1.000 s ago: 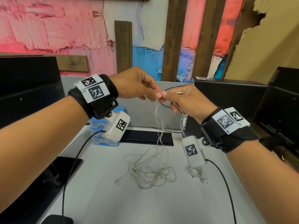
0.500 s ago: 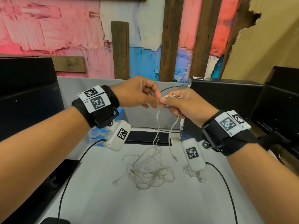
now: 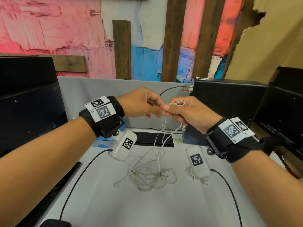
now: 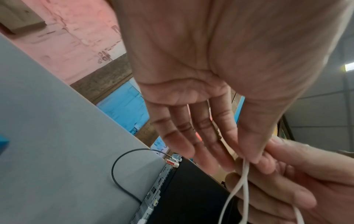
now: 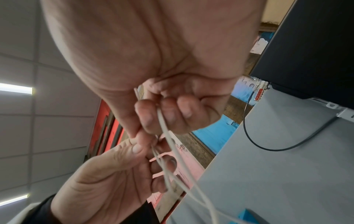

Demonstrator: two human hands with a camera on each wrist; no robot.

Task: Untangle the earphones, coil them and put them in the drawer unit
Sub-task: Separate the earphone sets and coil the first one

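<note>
Head view: left hand (image 3: 141, 102) and right hand (image 3: 188, 112) both pinch the earphones (image 3: 152, 174) cord at touching fingertips; the tangle hangs below onto the desk (image 3: 164, 207). Cord looks light, limp, snag-prone: hold near the knot, tease gently.

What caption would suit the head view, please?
Both hands, left hand and right hand, pinch the earphones cable above the tangle.

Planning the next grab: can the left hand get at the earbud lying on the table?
Probably yes, once freed. The left hand now pinches the earphone cord with the right hand; the earbud lies in the open on the table, below that hand, nothing over it.
</note>
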